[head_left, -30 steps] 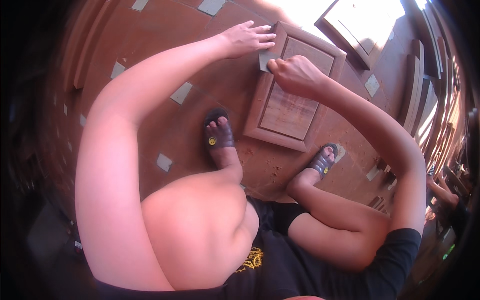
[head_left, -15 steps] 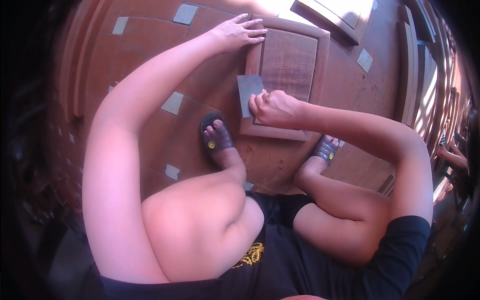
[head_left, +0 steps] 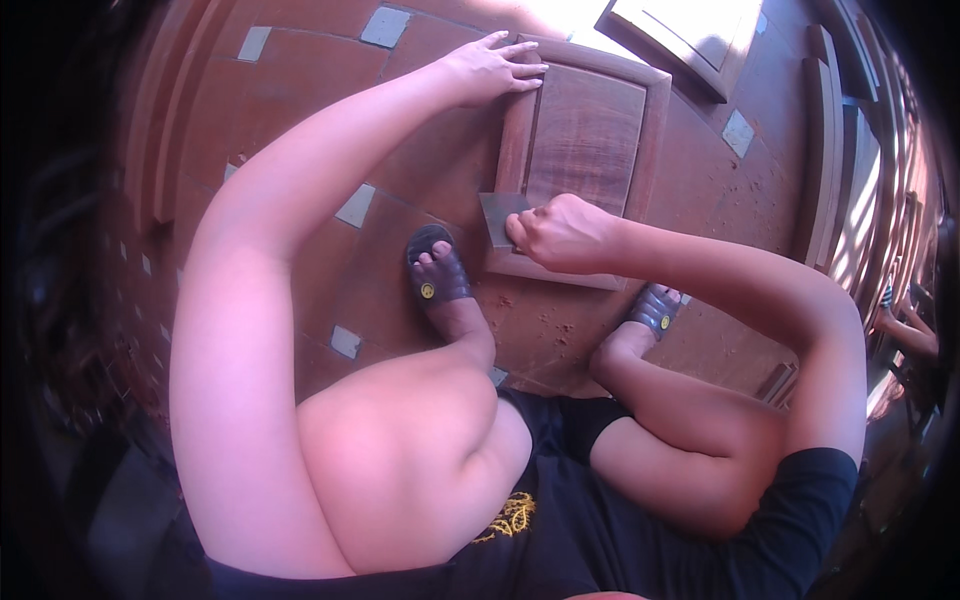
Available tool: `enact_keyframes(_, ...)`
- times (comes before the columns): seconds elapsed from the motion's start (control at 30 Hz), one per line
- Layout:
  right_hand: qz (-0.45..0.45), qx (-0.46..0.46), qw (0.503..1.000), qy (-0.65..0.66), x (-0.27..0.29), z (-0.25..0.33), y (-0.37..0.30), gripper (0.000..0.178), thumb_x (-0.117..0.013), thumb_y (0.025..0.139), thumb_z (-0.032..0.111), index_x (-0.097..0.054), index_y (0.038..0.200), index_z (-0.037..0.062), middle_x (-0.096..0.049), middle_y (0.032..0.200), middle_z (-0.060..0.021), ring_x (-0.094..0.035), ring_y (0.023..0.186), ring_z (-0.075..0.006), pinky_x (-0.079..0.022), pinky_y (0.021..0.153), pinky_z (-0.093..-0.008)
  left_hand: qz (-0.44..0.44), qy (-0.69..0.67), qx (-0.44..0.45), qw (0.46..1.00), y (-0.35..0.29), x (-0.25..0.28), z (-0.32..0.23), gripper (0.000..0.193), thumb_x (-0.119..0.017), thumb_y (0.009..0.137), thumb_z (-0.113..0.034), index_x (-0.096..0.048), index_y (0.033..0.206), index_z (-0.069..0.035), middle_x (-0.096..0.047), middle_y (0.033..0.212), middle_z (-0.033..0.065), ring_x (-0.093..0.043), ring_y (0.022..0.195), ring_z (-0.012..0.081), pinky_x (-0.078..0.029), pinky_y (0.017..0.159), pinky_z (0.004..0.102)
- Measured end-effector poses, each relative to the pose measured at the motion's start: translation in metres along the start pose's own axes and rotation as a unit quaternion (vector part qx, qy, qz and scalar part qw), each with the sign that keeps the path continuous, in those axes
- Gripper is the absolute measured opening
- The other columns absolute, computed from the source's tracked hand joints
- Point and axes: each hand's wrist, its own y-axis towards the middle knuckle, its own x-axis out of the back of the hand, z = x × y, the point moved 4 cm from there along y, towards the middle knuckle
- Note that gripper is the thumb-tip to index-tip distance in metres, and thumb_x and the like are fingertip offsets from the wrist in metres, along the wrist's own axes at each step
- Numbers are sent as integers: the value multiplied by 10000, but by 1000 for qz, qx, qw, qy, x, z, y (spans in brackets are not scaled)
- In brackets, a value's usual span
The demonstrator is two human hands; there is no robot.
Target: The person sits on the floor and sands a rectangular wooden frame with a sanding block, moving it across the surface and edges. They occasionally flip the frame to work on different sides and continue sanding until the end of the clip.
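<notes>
A framed wooden panel (head_left: 590,125), like a small cabinet door, lies on the tiled floor in front of me. My left hand (head_left: 492,70) rests on its far left corner, fingers spread over the frame with nothing gripped. Near the panel's close left corner, my right hand (head_left: 565,232) is closed around a flat grey scraper plate (head_left: 500,218). The plate crosses the left rail of the frame and sticks out past its edge. My right fist hides part of the plate and of the panel's near end.
My sandalled feet (head_left: 440,275) stand at the panel's near side. A second framed panel (head_left: 690,40) lies beyond it in bright light. Wooden boards (head_left: 820,150) are stacked at the right, more boards (head_left: 165,130) at the left. Reddish dust (head_left: 540,325) is scattered over the floor.
My right hand has drawn the scraper plate a little nearer along the left rail, and the plate looks tilted more. My left hand keeps its place on the corner. The view shifted slightly.
</notes>
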Motion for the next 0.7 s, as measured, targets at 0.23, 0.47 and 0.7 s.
enact_keyframes(0.23,-93,-20,986,-135,17,-56,17,224,-600,834,103,-598,941,-94,-666,727,-161,-721,656,-289,-544,492,-362,27,-22,0,999,4,5,4,603,-541,983,-113,-411,1548,-279,-285,1665,-86,-221,1556,203,-276,1260,509)
enact_keyframes(0.47,-22,13,998,-65,21,-19,8,292,-585,869,116,-588,1058,-106,-658,790,-136,-720,713,-253,-553,531,-345,14,-10,12,1000,1,-2,3,575,-510,998,-128,-419,1542,-291,-297,1660,-85,-237,1551,206,-289,1256,503)
enact_keyframes(0.7,-51,10,969,-243,-7,-31,16,354,-578,867,108,-617,1091,-164,-698,913,-251,-746,794,-272,-604,586,-327,51,-19,-24,998,15,21,14,615,-565,961,-93,-469,1518,-335,-322,1644,-142,-218,1558,207,-269,1259,508)
